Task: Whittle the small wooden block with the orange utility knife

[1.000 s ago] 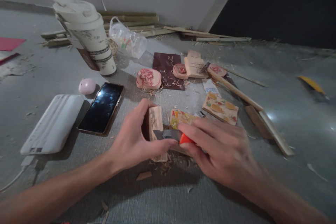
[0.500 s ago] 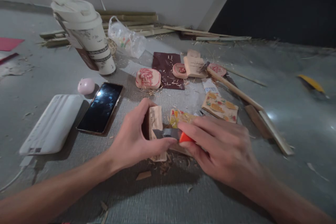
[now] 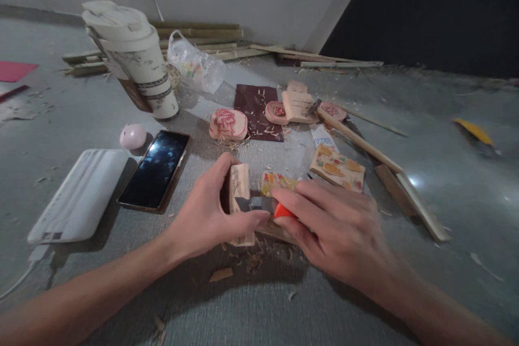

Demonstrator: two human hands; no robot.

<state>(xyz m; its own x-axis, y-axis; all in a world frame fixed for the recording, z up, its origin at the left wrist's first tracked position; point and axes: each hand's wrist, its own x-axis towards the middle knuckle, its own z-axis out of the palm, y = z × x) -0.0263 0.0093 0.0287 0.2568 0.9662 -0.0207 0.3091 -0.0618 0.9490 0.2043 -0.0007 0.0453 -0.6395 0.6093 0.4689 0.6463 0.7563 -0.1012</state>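
My left hand (image 3: 211, 205) is wrapped round a small pale wooden block (image 3: 240, 178) that stands on its edge, its face marked with faint dark lines. The left thumb lies against the blade of a utility knife (image 3: 284, 211) with an orange-red handle. My right hand (image 3: 336, 221) grips that handle, and the grey blade reaches left onto the block's face. Behind the right fingers lies a piece with a yellow and red pattern (image 3: 278, 181), partly covered. A wooden strip (image 3: 279, 233) shows below the knife, mostly hidden by my hand.
To the left are a phone (image 3: 156, 170), a white power bank (image 3: 79, 194), a pink case (image 3: 133, 136) and a tall cup (image 3: 133, 59). Ahead lie a carved block (image 3: 228, 124), dark sandpaper-like sheet (image 3: 257, 100), long wooden handle (image 3: 365, 143) and patterned piece (image 3: 338, 167). Wood shavings are scattered around.
The view has shifted very slightly. Both hands, the block and the knife keep nearly the same places, with the blade still against the block.
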